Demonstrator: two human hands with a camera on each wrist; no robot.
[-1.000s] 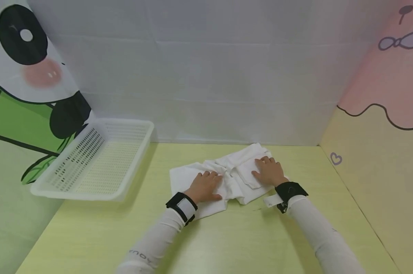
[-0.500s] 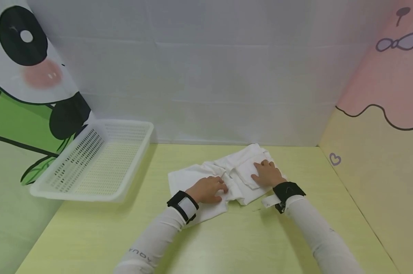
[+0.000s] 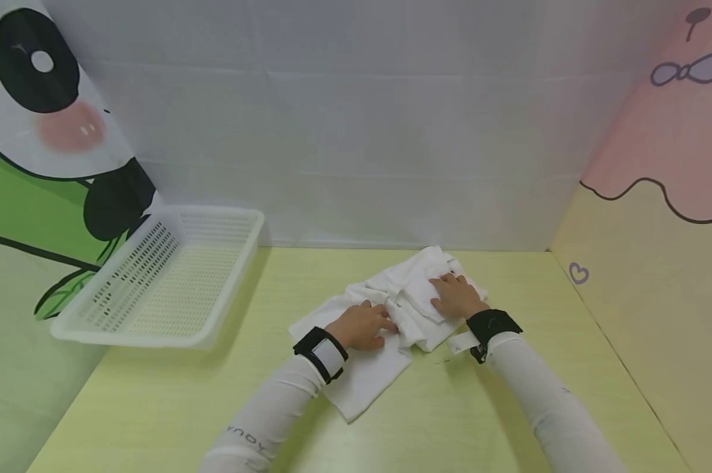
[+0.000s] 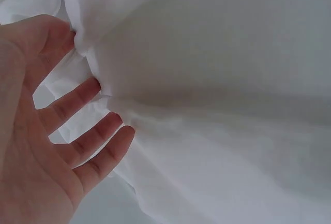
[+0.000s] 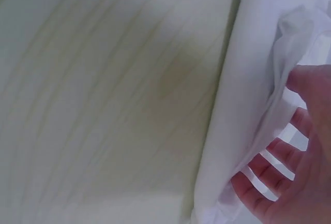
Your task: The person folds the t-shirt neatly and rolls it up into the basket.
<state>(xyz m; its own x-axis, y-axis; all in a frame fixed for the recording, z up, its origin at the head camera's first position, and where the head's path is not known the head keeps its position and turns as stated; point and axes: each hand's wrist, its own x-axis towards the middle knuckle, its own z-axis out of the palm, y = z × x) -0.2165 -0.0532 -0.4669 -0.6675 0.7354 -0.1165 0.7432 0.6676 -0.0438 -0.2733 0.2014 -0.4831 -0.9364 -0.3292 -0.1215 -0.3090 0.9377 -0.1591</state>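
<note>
A white cloth [image 3: 412,292], rumpled and partly folded, lies on the yellow table; its garment type cannot be told. My left hand [image 3: 364,326] rests on its left part, palm down, with fingers spread apart. In the left wrist view the fingertips [image 4: 124,136] touch the fabric and the thumb meets a fold. On the upper right part of the cloth, my right hand [image 3: 455,297] lies on a folded layer. The right wrist view shows the right fingers [image 5: 269,175] extended against the cloth's edge, not curled round it.
A white perforated plastic basket [image 3: 205,338] stands at the left on the yellow table [image 3: 439,420]. Behind is a grey-white wall [image 3: 356,131]. Printed panels with cartoon figures border both sides, the pink and yellow one [image 3: 657,276] at the right.
My left hand has shifted slightly rightward, and the cloth's left part has swung round, its lower corner now nearer me. My right hand has moved slightly left on the cloth.
</note>
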